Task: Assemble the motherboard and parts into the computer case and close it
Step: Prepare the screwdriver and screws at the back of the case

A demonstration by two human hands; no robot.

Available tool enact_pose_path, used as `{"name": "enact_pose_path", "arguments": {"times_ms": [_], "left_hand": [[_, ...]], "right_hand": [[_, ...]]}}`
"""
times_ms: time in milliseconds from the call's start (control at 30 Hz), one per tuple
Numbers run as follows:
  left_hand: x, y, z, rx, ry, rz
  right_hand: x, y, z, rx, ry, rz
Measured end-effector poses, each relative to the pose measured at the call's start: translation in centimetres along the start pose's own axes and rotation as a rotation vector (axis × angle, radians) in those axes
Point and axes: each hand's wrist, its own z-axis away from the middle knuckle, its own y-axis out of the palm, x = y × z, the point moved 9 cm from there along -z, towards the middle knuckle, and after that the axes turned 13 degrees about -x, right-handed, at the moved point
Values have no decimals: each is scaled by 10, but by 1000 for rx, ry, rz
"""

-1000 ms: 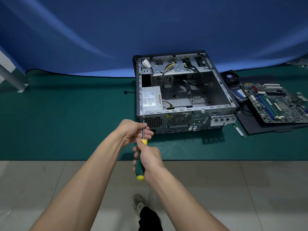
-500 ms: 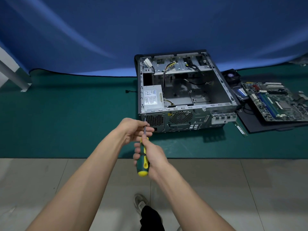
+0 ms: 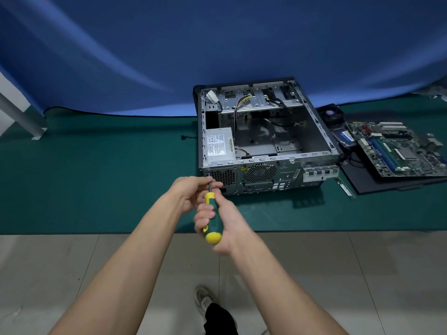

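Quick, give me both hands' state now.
Left hand: fingers pinch the screwdriver shaft.
Right hand: closed round the screwdriver handle.

Even, moderately bright light falls from above. The computer case (image 3: 263, 139) casts a soft shadow onto the green mat (image 3: 96, 184) at its near side, and a dark band lies along the foot of the blue backdrop (image 3: 217, 44). Pale streaks of sheen cross the backdrop. Wide-angle distortion bows the mat's far edge. The right hand (image 3: 217, 221) and the case's near rim appear slightly blurred; the centre stays sharp.
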Motion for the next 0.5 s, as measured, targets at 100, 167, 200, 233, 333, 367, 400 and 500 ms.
{"name": "enact_pose_path", "arguments": {"times_ms": [100,167,200,233,333,367,400,500], "left_hand": [[1,0,-1,-35,24,-26],[1,-2,-3,-73,48,-18],[1,-3,-4,-79,51,1],[2,-3,-5,-84,51,19],[7,-4,-6,-74,40,54],[9,-4,-5,-60,33,60],[11,-3,-4,-45,26,62],[9,-6,-1,-29,33,61]], "right_hand": [[-2,-10,4,23,-38,89],[0,-18,0,-77,-181,361],[2,-20,-2,-137,-255,480],[5,-22,-4,-201,-314,552],[9,-26,-9,-315,-389,551],[6,-23,-10,-278,-369,492],[2,-20,-10,-213,-320,402],[-6,-5,-7,-4,-138,134]]}}
